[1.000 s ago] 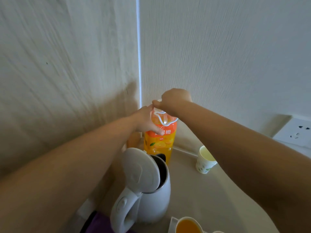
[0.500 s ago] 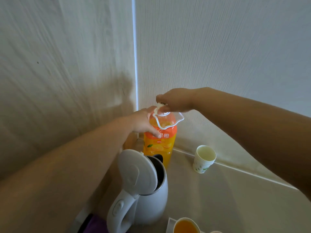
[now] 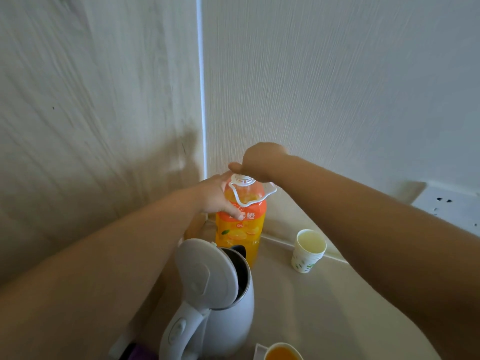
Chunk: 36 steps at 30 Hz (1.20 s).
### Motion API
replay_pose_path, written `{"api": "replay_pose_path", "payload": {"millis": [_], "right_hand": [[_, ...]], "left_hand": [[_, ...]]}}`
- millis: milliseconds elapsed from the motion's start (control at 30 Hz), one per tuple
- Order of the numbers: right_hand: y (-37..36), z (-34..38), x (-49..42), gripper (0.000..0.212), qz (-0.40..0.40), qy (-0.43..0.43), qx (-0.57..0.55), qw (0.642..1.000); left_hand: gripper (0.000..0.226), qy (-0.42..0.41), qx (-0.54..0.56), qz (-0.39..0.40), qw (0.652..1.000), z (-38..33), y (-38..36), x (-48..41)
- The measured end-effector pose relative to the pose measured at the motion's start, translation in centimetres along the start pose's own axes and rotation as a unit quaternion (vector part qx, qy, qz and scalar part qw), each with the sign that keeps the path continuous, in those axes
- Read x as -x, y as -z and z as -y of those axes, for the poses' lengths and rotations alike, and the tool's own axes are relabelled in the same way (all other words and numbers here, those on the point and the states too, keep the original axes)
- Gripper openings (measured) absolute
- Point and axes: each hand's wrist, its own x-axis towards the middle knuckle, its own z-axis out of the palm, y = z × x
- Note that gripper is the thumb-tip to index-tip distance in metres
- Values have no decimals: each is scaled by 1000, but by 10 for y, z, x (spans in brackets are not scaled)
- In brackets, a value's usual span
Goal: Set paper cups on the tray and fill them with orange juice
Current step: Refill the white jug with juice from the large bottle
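Near the middle of the frame, in the corner where two pale textured walls meet, stands the tall clear plastic bottle of orange juice with an orange label, upright on the beige counter. The person's left hand is wrapped around the bottle's shoulder, its fingers curled onto the label, steadying it. The right hand is bunched over the bottle's white screw cap, fingers closed on it from above — a white plastic carrying loop hangs from the neck beneath. The step in hand looks like turning the cap; whether on or off cannot be told. If more pouring is meant, the next move calls for a firm hold on the body while the cap comes free, then a lift over the kettle to the tray. Counted: one juice bottle; one white electric kettle with its lid flipped open in the lower middle; one stack of white paper cups with a green leaf print at right of centre, off the tray — several nested, number unclear; one filled paper cup of orange juice at the bottom edge, beside the corner of a white tray; one white wall socket at the right edge.
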Motion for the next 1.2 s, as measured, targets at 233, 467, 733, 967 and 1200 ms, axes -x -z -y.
{"api": "replay_pose_path", "payload": {"millis": [233,467,733,967,1200], "right_hand": [[7,-7,5,44,72,78,-69,992],[10,-12,11,38,35,136,-69,988],[2,-4,3,73,-11,-31,18,999],[9,-9,5,44,60,75,-28,995],[12,-14,12,42,65,137,-84,985]], "left_hand": [[103,2,1,-9,1000,-1,-3,4],[103,-4,-2,-6,1000,-3,-2,5],[92,-21,0,9,1000,-3,0,5],[107,-11,3,7,1000,-2,-1,4],[100,0,-4,7,1000,-3,-3,6]]}}
